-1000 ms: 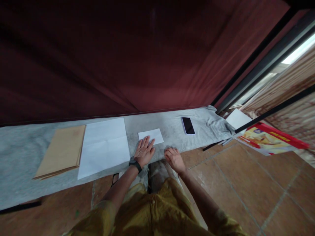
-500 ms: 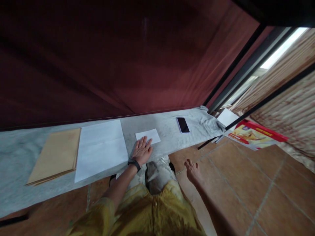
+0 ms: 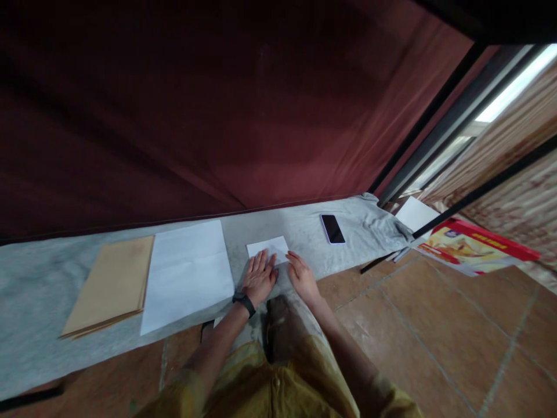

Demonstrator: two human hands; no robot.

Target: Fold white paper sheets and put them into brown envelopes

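- At the far left, a grey cloth (image 3: 26, 302) covers a long, narrow table that runs across the view; a dark red fabric (image 3: 209, 145) rises along its far edge.
- On the cloth's left part lies a stack of tan paper (image 3: 111, 284), its near edges slightly fanned so that more than one layer shows.
- Just right of the stack lies a large white sheet (image 3: 187, 273), flat, with faint creases across it; whether the two edges overlap is hard to tell.
- Next comes the left hand (image 3: 260, 278), palm down, fingers stretched out and only slightly spread, pressing on the small paper rather than gripping it. A dark watch (image 3: 244, 303) sits on that wrist.
- The small white paper (image 3: 265, 245) lies on the cloth in front of the person, right of the large sheet and well apart from it. The left fingers cover part of its near side.
- Below the hands show the person's yellow top (image 3: 272, 389) and pale, stained trousers.
- The right hand (image 3: 303, 281) is at the paper's right end, fingers together and slightly bent, tips at the edge; I cannot tell whether they pinch it.
- Farther right, a phone (image 3: 333, 229) lies screen up on the cloth, apart from both hands.
- Past the table's right end, a red and yellow printed package (image 3: 470, 245) rests near a white flat piece (image 3: 416, 216), above brown floor tiles (image 3: 413, 296).
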